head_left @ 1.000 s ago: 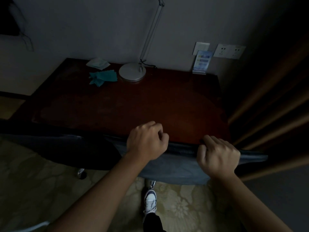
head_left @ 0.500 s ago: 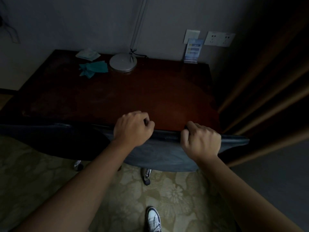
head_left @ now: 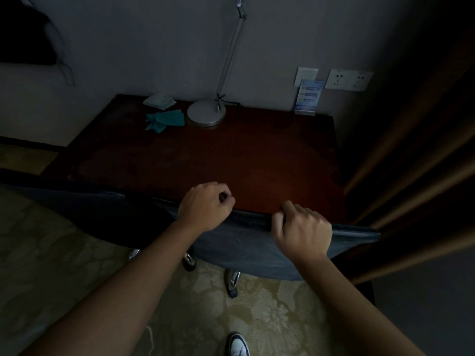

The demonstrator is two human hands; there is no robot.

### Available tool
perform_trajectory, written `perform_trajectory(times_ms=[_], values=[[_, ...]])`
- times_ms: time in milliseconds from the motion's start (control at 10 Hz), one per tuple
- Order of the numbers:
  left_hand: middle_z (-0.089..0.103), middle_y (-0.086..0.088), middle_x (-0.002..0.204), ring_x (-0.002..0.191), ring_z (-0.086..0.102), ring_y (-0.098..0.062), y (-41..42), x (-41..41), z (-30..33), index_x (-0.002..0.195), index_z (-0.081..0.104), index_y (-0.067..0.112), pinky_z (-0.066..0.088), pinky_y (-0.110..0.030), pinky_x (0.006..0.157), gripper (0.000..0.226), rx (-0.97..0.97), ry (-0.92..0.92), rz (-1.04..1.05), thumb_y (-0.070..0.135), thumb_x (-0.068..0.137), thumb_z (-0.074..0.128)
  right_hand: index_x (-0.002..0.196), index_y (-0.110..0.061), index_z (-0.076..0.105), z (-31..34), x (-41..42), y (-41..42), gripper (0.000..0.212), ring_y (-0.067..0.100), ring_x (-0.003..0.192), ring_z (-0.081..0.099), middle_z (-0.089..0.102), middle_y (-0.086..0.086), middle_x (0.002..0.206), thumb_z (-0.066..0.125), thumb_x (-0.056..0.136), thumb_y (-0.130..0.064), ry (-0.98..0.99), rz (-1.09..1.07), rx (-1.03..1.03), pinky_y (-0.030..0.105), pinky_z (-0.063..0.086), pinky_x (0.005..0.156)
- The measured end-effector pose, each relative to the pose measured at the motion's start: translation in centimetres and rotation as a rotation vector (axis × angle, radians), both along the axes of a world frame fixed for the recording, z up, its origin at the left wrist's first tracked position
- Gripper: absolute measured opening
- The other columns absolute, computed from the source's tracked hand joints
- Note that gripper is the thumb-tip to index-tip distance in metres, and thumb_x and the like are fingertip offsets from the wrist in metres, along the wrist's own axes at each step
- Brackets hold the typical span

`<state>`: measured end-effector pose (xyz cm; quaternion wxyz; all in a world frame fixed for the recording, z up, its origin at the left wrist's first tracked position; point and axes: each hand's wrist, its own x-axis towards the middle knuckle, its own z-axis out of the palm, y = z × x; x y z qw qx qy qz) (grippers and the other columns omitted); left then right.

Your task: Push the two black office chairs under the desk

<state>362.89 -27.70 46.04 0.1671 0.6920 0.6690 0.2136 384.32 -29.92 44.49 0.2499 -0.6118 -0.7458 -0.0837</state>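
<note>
Chair (head_left: 257,247) nearer desk (head_left: 205,163) than before

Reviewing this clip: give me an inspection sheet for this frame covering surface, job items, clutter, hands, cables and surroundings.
Surface: dark red-brown desk, middle bare.
Job's things: right chair backrest top at the desk's front edge; left chair backrest beside it, also at the edge; castors on patterned carpet.
Clutter: lamp base, teal cloth, pale folded cloth, card stand, all at the back.
Hands: left hand and right hand both closed on the right chair's top edge.
Cables: lamp cord behind the base.
Surroundings: wall sockets, curtain at right, a shoe below.
</note>
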Motion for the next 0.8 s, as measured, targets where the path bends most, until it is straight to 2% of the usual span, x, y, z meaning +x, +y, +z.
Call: perform_trajectory(times_ms=[100, 200, 300, 400, 500, 600, 700, 800], values=[[0.061, 0.015, 0.073, 0.067, 0.059, -0.006, -0.3, 0.1, 0.5, 0.079, 0.071, 0.028, 0.043, -0.027, 0.056, 0.018, 0.003, -0.141, 0.06, 0.032, 0.086, 0.054, 0.053, -0.019, 0.042, 0.5, 0.1, -0.3, 0.029, 0.016, 0.037, 0.035, 0.044, -0.002, 0.044, 0.048, 0.081, -0.022, 0.027, 0.003, -0.015, 0.022, 0.014, 0.047], [0.066, 0.01, 0.072, 0.068, 0.062, -0.007, -0.6, 0.1, 1.0, 0.078, 0.071, 0.029, 0.05, -0.034, 0.06, 0.018, -0.002, -0.299, 0.123, 0.026, 0.088, 0.057, 0.052, -0.02, 0.046, 1.0, 0.0, -0.3, 0.03, 0.016, 0.038, 0.038, 0.047, -0.002, 0.045, 0.05, 0.081, -0.025, 0.054, -0.001, -0.025, 0.021, 0.015, 0.047], [0.071, 0.01, 0.077, 0.076, 0.064, -0.004, -1.0, -0.2, 2.1, 0.077, 0.071, 0.032, 0.05, -0.026, 0.067, 0.019, 0.016, -0.486, 0.225, 0.032, 0.085, 0.053, 0.056, -0.02, 0.053, 1.6, -0.2, -0.2, 0.028, 0.017, 0.041, 0.045, 0.052, -0.003, 0.05, 0.05, 0.082, -0.031, 0.089, -0.02, -0.107, 0.021, 0.019, 0.044], [0.07, 0.015, 0.077, 0.076, 0.064, 0.002, -2.1, -1.1, 3.0, 0.075, 0.07, 0.036, 0.045, -0.01, 0.063, 0.021, 0.099, -0.528, 0.271, 0.039, 0.081, 0.05, 0.065, -0.022, 0.056, 2.0, -0.4, 0.0, 0.022, 0.015, 0.05, 0.051, 0.054, -0.006, 0.059, 0.051, 0.084, -0.031, 0.185, 0.013, -0.155, 0.02, 0.024, 0.043], [0.07, 0.016, 0.081, 0.08, 0.064, 0.003, -3.6, -2.5, 3.7, 0.076, 0.07, 0.036, 0.045, -0.007, 0.066, 0.022, 0.16, -0.516, 0.296, 0.041, 0.081, 0.05, 0.085, -0.018, 0.07, 3.1, -2.7, -0.6, 0.014, 0.016, 0.066, 0.061, 0.067, -0.004, 0.076, 0.057, 0.083, -0.021, 0.316, 0.154, -0.151, 0.023, 0.038, 0.051], [0.07, 0.018, 0.082, 0.08, 0.064, 0.003, -5.6, -4.5, 4.8, 0.077, 0.07, 0.037, 0.045, -0.008, 0.065, 0.022, 0.185, -0.509, 0.383, 0.042, 0.081, 0.049, 0.09, -0.018, 0.071, 4.7, -6.9, -2.0, 0.02, 0.012, 0.069, 0.061, 0.069, -0.005, 0.079, 0.052, 0.082, -0.02, 0.414, 0.331, -0.155, 0.024, 0.044, 0.055], [0.07, 0.021, 0.081, 0.077, 0.064, 0.004, -8.6, -6.9, 6.0, 0.077, 0.069, 0.038, 0.047, -0.012, 0.062, 0.02, 0.226, -0.491, 0.489, 0.038, 0.084, 0.05, 0.089, -0.019, 0.07, 6.1, -10.9, -3.3, 0.022, 0.006, 0.065, 0.057, 0.067, -0.008, 0.078, 0.049, 0.082, -0.022, 0.52, 0.467, -0.219, 0.022, 0.042, 0.056], [0.071, 0.016, 0.078, 0.073, 0.066, -0.005, -11.5, -8.6, 7.0, 0.075, 0.069, 0.035, 0.053, -0.033, 0.067, 0.022, 0.294, -0.485, 0.611, 0.034, 0.086, 0.05, 0.089, -0.02, 0.069, 6.7, -13.4, -4.4, 0.023, 0.002, 0.062, 0.053, 0.065, -0.01, 0.076, 0.047, 0.083, -0.022, 0.584, 0.587, -0.282, 0.013, 0.036, 0.056]])
